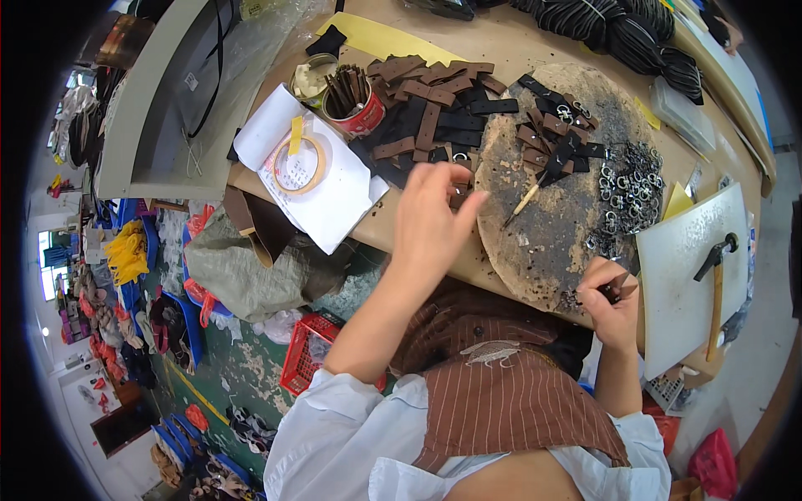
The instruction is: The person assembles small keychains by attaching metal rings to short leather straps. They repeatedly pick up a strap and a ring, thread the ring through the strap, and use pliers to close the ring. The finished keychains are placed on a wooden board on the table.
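My left hand (433,215) is over the near edge of a pile of brown and black strap pieces (426,117). Its thumb stands apart from the bent fingers, and a dark strap piece shows in the gap, apparently not gripped. My right hand (610,305) is closed at the near right rim of a worn round board (535,242); something small and dark shows among its fingers, too hidden to name. On the board lie a small heap of brown and black straps (547,138) with metal fittings, a pointed tool with a light handle (525,200) and many metal buckles (631,188).
A hammer (716,284) rests on a white slab (668,280) at right. Left of the straps are a red tin of brown strips (359,117), papers (322,196) and a tape roll (298,165). Black cord bundles (635,37) lie at the back; a red crate (301,355) stands below.
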Demonstrator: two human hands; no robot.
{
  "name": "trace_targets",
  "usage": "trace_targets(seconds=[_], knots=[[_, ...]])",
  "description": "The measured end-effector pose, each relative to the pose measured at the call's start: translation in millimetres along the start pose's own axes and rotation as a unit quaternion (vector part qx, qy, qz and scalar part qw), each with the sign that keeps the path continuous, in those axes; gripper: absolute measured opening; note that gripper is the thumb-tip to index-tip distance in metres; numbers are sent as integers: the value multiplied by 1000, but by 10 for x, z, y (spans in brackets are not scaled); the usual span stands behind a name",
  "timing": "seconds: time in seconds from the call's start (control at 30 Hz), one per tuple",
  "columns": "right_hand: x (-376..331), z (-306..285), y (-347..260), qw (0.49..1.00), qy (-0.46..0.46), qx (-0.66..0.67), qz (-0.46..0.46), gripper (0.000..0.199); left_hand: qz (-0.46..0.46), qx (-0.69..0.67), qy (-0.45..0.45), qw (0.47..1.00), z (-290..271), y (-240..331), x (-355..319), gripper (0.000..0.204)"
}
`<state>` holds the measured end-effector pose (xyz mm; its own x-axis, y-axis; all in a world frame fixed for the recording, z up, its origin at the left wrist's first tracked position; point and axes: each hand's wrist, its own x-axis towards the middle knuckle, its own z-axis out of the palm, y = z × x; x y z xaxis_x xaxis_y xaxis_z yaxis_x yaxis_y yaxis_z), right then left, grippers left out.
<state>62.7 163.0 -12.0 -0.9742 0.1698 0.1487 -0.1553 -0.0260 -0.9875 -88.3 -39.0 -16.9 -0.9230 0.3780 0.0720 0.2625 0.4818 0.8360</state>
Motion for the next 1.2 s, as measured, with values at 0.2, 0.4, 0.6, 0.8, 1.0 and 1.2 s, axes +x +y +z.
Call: trace_targets(seconds=[0.2,0.4,0.6,0.8,1.0,1.2], knots=[[-82,-60,-103,944,41,236,228,11,-62,29,-44,997,-55,-67,124,29],[-129,-209,-147,952,43,183,243,18,-60,-220,22,973,33,-22,225,17],[-48,-118,-281,970,34,-21,238,17,315,193,79,926,341,142,840,18],[-10,-74,-262,921,35,-320,218,18,174,318,-41,931,341,86,1167,23],[113,96,-154,937,94,-314,120,17,-3,-156,-31,987,100,198,861,16],[100,45,-490,999,37,-4,30,20,-138,-435,-184,871,11,590,110,22]])
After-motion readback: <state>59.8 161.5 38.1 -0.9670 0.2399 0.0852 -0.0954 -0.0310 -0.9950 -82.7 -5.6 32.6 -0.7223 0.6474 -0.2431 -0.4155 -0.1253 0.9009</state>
